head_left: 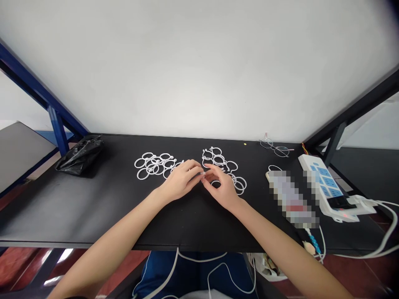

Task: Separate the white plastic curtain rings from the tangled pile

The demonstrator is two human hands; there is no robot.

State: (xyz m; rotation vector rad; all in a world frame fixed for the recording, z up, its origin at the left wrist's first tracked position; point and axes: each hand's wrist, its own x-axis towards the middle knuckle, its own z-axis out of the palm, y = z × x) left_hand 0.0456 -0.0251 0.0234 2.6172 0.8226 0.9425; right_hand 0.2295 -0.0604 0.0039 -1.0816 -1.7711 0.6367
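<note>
My left hand (182, 179) and my right hand (220, 186) meet at the middle of the black table (93, 207), fingertips pinched together on a small white plastic ring (203, 174) between them. One pile of white rings (154, 165) lies just left of my left hand. A second pile of white rings (222, 164) lies behind and to the right of my right hand, which partly covers it.
A crumpled black plastic bag (80, 155) sits at the back left. Glasses (276, 147) lie at the back right. A white power strip (327, 187) with plugged cables and a blurred-out object (291, 199) occupy the right side. White cables (199, 270) hang below the front edge.
</note>
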